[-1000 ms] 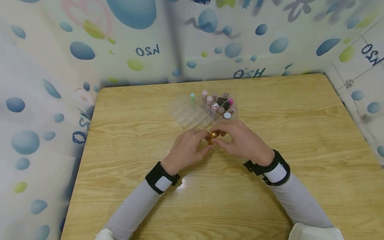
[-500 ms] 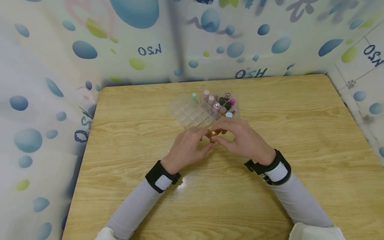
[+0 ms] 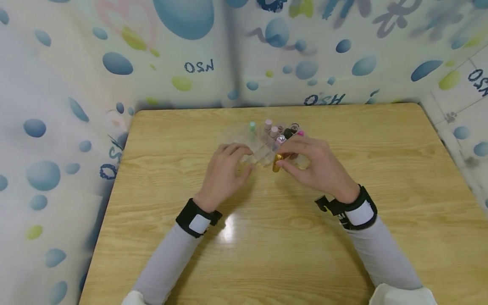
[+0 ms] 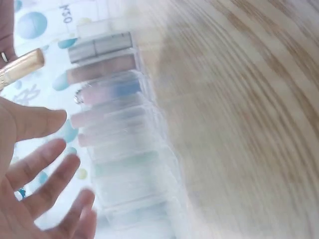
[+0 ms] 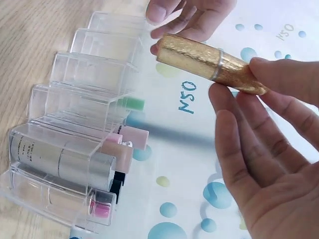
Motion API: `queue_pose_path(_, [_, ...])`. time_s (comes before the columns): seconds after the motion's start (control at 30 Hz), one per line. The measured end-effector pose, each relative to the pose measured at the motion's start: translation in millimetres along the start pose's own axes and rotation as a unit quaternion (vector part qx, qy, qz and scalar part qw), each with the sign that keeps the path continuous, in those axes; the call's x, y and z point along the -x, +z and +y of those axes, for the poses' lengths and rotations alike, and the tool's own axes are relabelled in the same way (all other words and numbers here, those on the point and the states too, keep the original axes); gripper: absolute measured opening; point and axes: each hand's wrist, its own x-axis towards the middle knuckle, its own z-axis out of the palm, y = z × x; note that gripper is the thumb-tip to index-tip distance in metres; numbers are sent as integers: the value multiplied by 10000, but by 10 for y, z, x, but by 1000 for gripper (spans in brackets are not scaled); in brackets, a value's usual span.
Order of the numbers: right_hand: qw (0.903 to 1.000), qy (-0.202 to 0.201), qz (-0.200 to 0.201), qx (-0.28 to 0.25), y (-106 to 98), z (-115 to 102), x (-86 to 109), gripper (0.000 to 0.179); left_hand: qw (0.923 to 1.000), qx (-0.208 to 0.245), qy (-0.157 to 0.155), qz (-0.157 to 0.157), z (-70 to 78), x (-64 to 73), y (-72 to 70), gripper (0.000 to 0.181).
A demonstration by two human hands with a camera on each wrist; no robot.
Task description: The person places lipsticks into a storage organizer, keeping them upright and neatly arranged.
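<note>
In the right wrist view, my right hand (image 5: 269, 139) pinches one end of a gold lipstick tube (image 5: 199, 59) with thumb and fingertips. The tube has a textured surface and a silver ring round it. From the head view, the right hand (image 3: 314, 163) and the lipstick stand over the near right part of a clear compartment organizer (image 3: 263, 154). My left hand (image 3: 225, 173) holds nothing, its fingers loosely bent and apart, near the organizer's front left. A ring (image 4: 20, 193) shows on one of its fingers in the blurred left wrist view.
Several cosmetic tubes stand in the organizer's right half, among them pink-capped tubes (image 3: 268, 124), a silver tube (image 5: 65, 158) and a magenta one (image 5: 101, 209). A mint-green one (image 3: 252, 126) stands farther left. The wooden table (image 3: 171, 140) meets a patterned wall covering (image 3: 171, 42) behind.
The hands have come apart. The right hand has lifted the lipstick up and toward the organizer, while the left hand has let go and moved left with its fingers spread. The head view has shifted slightly.
</note>
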Motion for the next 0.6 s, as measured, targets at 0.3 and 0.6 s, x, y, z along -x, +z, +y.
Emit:
queue_pose_path(0.3, [9995,-104,281,41,61,163,-219,17,9971,-489,-465,339,-181,-3,17,27])
queue_pose_path(0.6, [9992,-140,218,312,70,250,-450,24,9963,-702,-408,297,-214,8,17,16])
